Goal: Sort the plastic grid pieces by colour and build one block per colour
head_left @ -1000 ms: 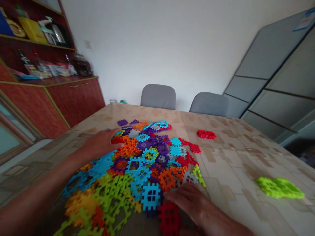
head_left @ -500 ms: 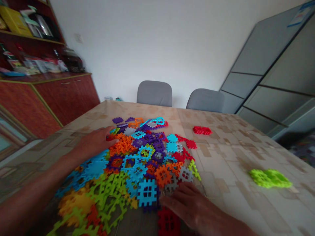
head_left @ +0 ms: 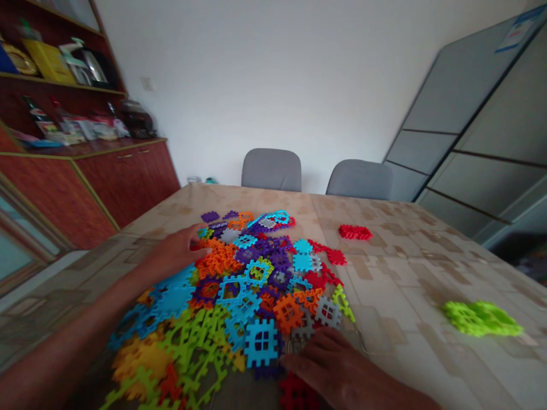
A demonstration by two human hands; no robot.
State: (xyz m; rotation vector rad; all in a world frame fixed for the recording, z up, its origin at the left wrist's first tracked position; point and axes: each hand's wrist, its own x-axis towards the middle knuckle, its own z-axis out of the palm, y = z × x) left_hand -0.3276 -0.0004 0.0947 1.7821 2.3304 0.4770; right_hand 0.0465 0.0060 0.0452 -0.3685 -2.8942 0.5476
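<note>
Interlocking plastic building tiles are heaped on the table. At the heap's left side my left hand (head_left: 182, 247) has its thumb and fingers apart, by the stacked orange tiles (head_left: 217, 257). Low on the right, my right hand (head_left: 329, 361) rests with its thumb apart from its bent fingers, beside a red window tile (head_left: 297, 393) that it partly covers. A light blue window tile (head_left: 261, 341) lies left of that thumb. Grey tiles (head_left: 328, 311) sit just beyond the right fingers. Green tiles (head_left: 199, 341) and yellow tiles (head_left: 139, 359) spread in front of my left forearm.
A stack of red tiles (head_left: 355, 232) and a cluster of lime green tiles (head_left: 482, 318) stand apart on the right of the patterned table (head_left: 401, 273). Two grey chairs (head_left: 272, 169) are behind the table. A wooden cabinet (head_left: 132, 185) stands at the left.
The view has tilted up slightly, so everything sits a little lower and further right. Both hands keep nearly the same places at the heap.
</note>
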